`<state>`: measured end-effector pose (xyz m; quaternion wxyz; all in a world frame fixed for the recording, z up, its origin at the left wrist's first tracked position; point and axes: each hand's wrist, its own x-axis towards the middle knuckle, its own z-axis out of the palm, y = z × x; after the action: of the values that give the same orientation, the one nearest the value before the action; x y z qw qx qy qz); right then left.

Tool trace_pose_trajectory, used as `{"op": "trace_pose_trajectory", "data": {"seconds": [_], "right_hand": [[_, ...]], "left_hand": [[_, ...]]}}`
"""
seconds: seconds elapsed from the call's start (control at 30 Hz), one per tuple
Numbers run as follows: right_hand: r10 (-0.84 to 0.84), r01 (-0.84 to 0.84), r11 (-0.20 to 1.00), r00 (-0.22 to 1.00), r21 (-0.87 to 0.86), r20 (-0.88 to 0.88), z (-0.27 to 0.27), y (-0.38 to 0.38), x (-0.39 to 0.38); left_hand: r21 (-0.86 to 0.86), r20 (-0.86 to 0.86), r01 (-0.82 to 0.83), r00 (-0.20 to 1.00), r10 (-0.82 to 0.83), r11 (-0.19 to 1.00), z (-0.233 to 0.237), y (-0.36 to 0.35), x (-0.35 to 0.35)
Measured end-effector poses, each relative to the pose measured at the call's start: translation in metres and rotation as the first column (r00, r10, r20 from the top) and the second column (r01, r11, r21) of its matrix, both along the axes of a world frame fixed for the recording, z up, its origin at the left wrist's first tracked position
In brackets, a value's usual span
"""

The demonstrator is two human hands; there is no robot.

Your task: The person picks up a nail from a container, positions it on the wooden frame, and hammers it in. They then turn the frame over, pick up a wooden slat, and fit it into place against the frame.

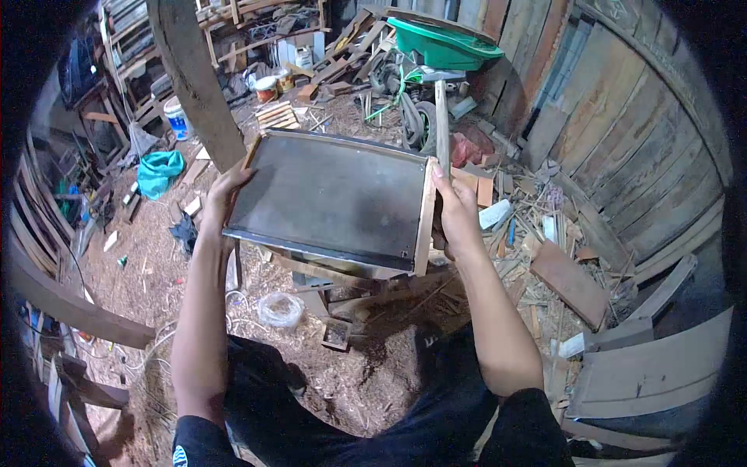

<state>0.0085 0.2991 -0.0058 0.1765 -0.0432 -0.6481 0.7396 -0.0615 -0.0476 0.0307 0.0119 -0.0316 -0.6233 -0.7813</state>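
Left hand [223, 193] and right hand [461, 214] grip a seemingly stiff, fairly light tray [331, 198], best held by its ends.

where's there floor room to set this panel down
Mostly bare sawdust floor lies at left, between the teal bag and curved beam, bar a few scraps; a smaller patch sits between the legs. Right of the right hand, offcuts crowd the floor.
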Motion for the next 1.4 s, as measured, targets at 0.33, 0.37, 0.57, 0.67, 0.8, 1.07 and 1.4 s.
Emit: {"op": "trace_pose_trajectory", "data": {"seconds": [0.33, 0.37, 0.57, 0.67, 0.8, 1.07, 1.4], "right_hand": [[0.031, -0.035, 0.995, 0.999, 0.093, 0.042, 0.024, 0.017, 0.04], [-0.02, 0.017, 0.998, 0.999, 0.065, 0.046, 0.031, 0.013, 0.052], [-0.074, 0.073, 0.854, 0.997, 0.515, -0.018, 0.034, 0.019, 0.098], [-0.102, 0.09, 0.729, 0.995, 0.679, -0.022, 0.04, 0.01, 0.118], [-0.098, 0.036, 0.65, 0.995, 0.759, 0.036, 0.058, -0.004, 0.124], [-0.103, 0.059, 0.521, 0.995, 0.852, -0.007, 0.06, -0.014, 0.124], [-0.096, 0.088, 0.504, 0.994, 0.859, -0.045, 0.058, -0.024, 0.12]], "left_hand": [[0.183, 0.085, 0.085, 0.991, -0.102, 0.979, -0.013, 0.014, 0.009], [0.197, 0.145, 0.025, 0.988, -0.055, 0.98, -0.016, 0.014, 0.011], [0.217, 0.074, 0.017, 0.997, -0.034, 0.976, -0.035, 0.014, 0.035], [0.265, 0.03, -0.033, 0.999, 0.026, 0.964, -0.039, 0.015, 0.049], [0.196, 0.006, -0.052, 0.999, 0.052, 0.979, -0.038, 0.01, 0.063], [0.198, 0.004, -0.08, 0.997, 0.081, 0.977, -0.047, 0.006, 0.066], [0.24, 0.001, -0.059, 0.998, 0.061, 0.969, -0.04, 0.011, 0.066]]}}
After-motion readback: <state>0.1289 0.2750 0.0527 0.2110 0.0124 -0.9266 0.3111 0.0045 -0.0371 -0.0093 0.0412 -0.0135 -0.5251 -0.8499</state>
